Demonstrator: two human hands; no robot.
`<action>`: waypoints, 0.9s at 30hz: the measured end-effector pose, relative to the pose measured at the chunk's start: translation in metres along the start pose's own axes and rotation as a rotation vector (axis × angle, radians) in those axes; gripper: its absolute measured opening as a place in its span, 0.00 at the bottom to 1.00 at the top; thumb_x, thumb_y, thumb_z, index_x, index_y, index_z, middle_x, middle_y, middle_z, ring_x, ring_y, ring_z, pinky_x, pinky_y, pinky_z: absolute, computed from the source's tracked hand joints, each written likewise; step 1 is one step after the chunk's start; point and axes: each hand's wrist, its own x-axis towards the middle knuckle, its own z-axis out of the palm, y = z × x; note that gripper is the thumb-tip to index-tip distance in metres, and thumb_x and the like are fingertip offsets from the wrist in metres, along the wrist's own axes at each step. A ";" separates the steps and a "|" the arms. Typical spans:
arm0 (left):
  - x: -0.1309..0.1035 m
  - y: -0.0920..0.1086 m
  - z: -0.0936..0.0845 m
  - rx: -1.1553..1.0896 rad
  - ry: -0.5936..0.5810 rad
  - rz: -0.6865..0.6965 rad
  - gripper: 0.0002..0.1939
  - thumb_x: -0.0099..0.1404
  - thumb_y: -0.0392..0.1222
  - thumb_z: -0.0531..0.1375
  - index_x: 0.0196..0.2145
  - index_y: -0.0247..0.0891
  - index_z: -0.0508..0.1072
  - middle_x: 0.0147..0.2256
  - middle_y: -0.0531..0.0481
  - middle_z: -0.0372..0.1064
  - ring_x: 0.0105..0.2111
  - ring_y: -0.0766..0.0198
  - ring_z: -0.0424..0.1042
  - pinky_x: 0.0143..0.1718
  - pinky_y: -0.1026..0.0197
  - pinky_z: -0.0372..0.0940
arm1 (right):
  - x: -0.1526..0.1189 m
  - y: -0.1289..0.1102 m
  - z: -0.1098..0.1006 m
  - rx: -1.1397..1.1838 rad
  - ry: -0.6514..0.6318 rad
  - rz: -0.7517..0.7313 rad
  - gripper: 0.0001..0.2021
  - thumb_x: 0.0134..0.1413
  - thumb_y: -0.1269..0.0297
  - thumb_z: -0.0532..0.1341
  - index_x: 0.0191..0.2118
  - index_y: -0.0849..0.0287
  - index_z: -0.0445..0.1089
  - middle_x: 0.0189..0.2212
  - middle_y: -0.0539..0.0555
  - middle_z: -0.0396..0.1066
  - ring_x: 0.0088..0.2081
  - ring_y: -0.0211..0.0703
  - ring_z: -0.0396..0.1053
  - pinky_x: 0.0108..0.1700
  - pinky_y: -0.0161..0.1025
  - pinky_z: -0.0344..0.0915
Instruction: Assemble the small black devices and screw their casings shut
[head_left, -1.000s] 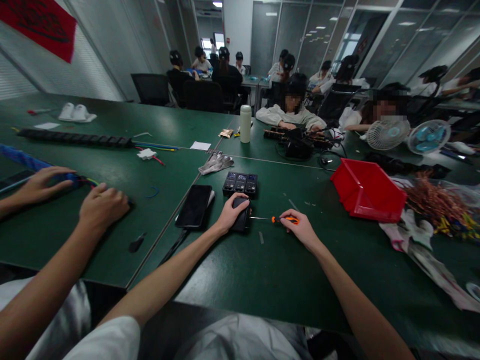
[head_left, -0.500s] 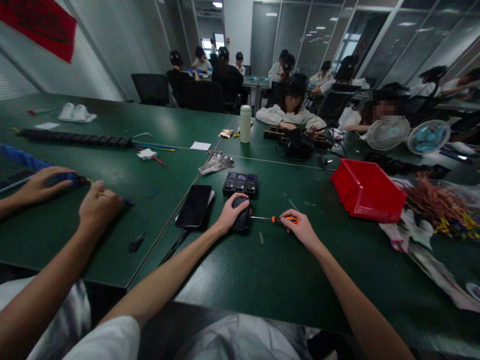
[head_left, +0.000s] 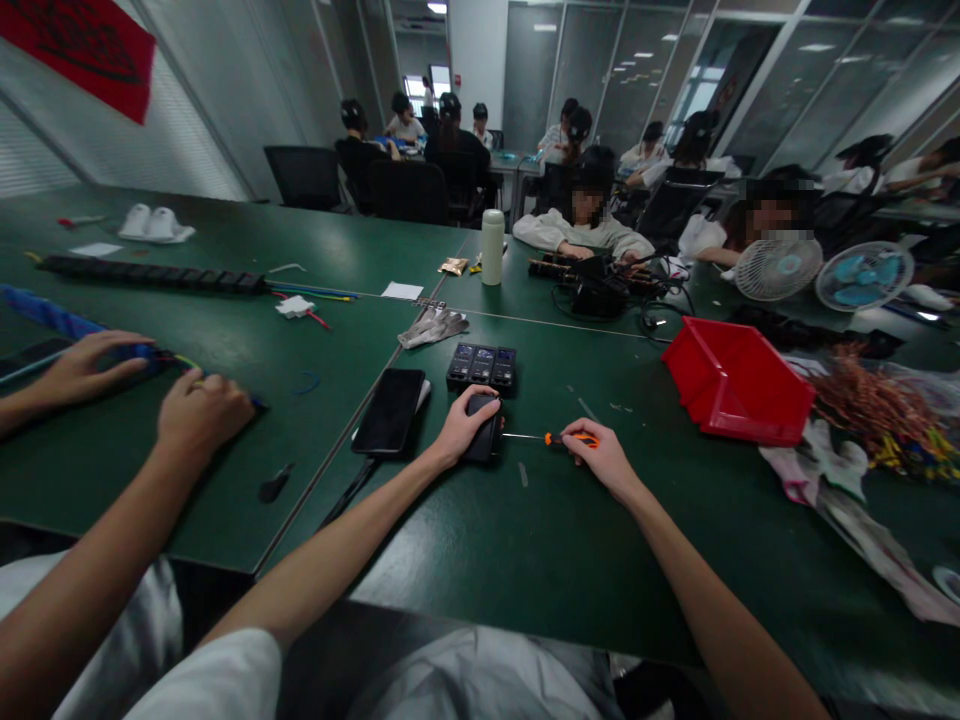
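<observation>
My left hand [head_left: 463, 425] is closed around a black box-shaped device [head_left: 482, 440], pressing it against the green table [head_left: 525, 550]. In my right hand [head_left: 596, 450] is a screwdriver [head_left: 559, 439] with an orange and black handle, pinched between the fingers. Its thin shaft lies level and points left, with the tip at the right side of the device; whether it sits in a screw is too small to tell. Just beyond my left hand stands a black unit [head_left: 482, 368] with three similar sections side by side. A dark phone [head_left: 389, 411] with a cable lies left of the device.
A co-worker's hands [head_left: 199, 410] handle a blue-wrapped cable at the left. Grey gloves [head_left: 433, 327] and a pale bottle [head_left: 492, 248] lie beyond the black unit. To the right are a red bin [head_left: 739, 385], copper wires [head_left: 870, 400] and fans [head_left: 862, 277].
The co-worker's right hand at the left has shifted slightly along the cable. My hands, the device and the screwdriver look nearly unchanged.
</observation>
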 end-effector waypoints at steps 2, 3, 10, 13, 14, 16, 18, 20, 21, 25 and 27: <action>0.000 0.000 0.000 0.003 0.003 -0.001 0.20 0.55 0.51 0.62 0.43 0.40 0.65 0.31 0.50 0.70 0.29 0.61 0.73 0.28 0.61 0.67 | 0.000 0.000 0.000 -0.002 0.015 0.004 0.12 0.49 0.55 0.60 0.32 0.60 0.69 0.24 0.49 0.64 0.23 0.35 0.60 0.23 0.33 0.59; 0.000 0.000 0.000 0.002 0.006 -0.001 0.20 0.55 0.51 0.62 0.43 0.40 0.65 0.32 0.50 0.70 0.29 0.61 0.73 0.28 0.61 0.67 | 0.000 0.000 0.000 -0.002 0.020 0.007 0.12 0.49 0.55 0.60 0.32 0.60 0.68 0.24 0.49 0.64 0.23 0.35 0.60 0.23 0.33 0.59; 0.001 -0.002 0.000 -0.011 -0.004 -0.003 0.19 0.55 0.50 0.61 0.43 0.40 0.65 0.32 0.50 0.70 0.29 0.61 0.72 0.28 0.61 0.67 | 0.000 -0.001 0.000 -0.008 0.013 0.010 0.13 0.49 0.54 0.60 0.33 0.60 0.69 0.25 0.50 0.64 0.23 0.35 0.61 0.23 0.33 0.59; 0.002 -0.003 -0.001 -0.005 -0.008 0.001 0.19 0.56 0.49 0.61 0.43 0.40 0.65 0.31 0.51 0.69 0.29 0.61 0.72 0.29 0.61 0.67 | 0.000 0.000 0.000 -0.034 0.021 -0.001 0.15 0.49 0.52 0.60 0.34 0.61 0.69 0.26 0.51 0.65 0.23 0.35 0.61 0.23 0.33 0.60; 0.002 -0.003 -0.001 0.002 -0.006 0.003 0.19 0.56 0.49 0.61 0.43 0.40 0.65 0.31 0.51 0.70 0.28 0.61 0.72 0.29 0.61 0.67 | 0.000 0.001 -0.001 -0.057 0.044 -0.013 0.15 0.49 0.52 0.59 0.34 0.61 0.69 0.26 0.51 0.65 0.23 0.36 0.61 0.23 0.33 0.60; 0.002 -0.003 -0.002 0.015 -0.001 0.008 0.19 0.56 0.50 0.61 0.43 0.39 0.65 0.31 0.51 0.70 0.28 0.62 0.72 0.30 0.61 0.67 | 0.001 0.002 -0.005 -0.129 0.149 -0.066 0.16 0.50 0.52 0.58 0.33 0.62 0.69 0.26 0.52 0.67 0.24 0.37 0.63 0.25 0.34 0.61; 0.002 -0.003 -0.002 0.021 0.000 0.009 0.20 0.56 0.50 0.61 0.43 0.39 0.65 0.31 0.51 0.70 0.29 0.62 0.72 0.30 0.61 0.67 | 0.003 0.004 -0.012 -0.229 0.309 -0.135 0.14 0.51 0.53 0.58 0.33 0.62 0.69 0.27 0.53 0.68 0.28 0.40 0.65 0.30 0.36 0.62; 0.002 -0.003 -0.001 0.021 -0.002 0.005 0.20 0.56 0.50 0.61 0.43 0.38 0.65 0.32 0.51 0.70 0.29 0.62 0.72 0.30 0.61 0.67 | 0.006 0.008 -0.022 -0.327 0.401 -0.145 0.13 0.49 0.55 0.59 0.31 0.61 0.70 0.28 0.54 0.70 0.31 0.43 0.67 0.35 0.38 0.62; 0.002 -0.003 -0.001 0.020 -0.001 0.002 0.21 0.55 0.51 0.61 0.43 0.38 0.65 0.31 0.50 0.70 0.28 0.62 0.72 0.30 0.61 0.67 | 0.008 0.009 -0.027 -0.376 0.403 -0.123 0.12 0.48 0.55 0.60 0.30 0.61 0.71 0.28 0.54 0.71 0.31 0.44 0.68 0.35 0.39 0.62; 0.002 -0.002 0.000 0.010 0.003 -0.004 0.21 0.55 0.51 0.61 0.43 0.38 0.65 0.32 0.50 0.70 0.28 0.62 0.72 0.30 0.61 0.67 | 0.011 0.014 -0.039 -0.403 0.450 -0.057 0.12 0.48 0.56 0.60 0.29 0.61 0.71 0.28 0.54 0.72 0.32 0.45 0.69 0.35 0.39 0.62; 0.002 -0.002 0.000 0.005 0.003 -0.005 0.21 0.55 0.51 0.62 0.43 0.38 0.65 0.32 0.50 0.70 0.28 0.62 0.72 0.30 0.61 0.67 | 0.010 0.014 -0.039 -0.394 0.449 -0.063 0.12 0.48 0.55 0.60 0.30 0.61 0.71 0.27 0.54 0.72 0.31 0.45 0.69 0.35 0.39 0.62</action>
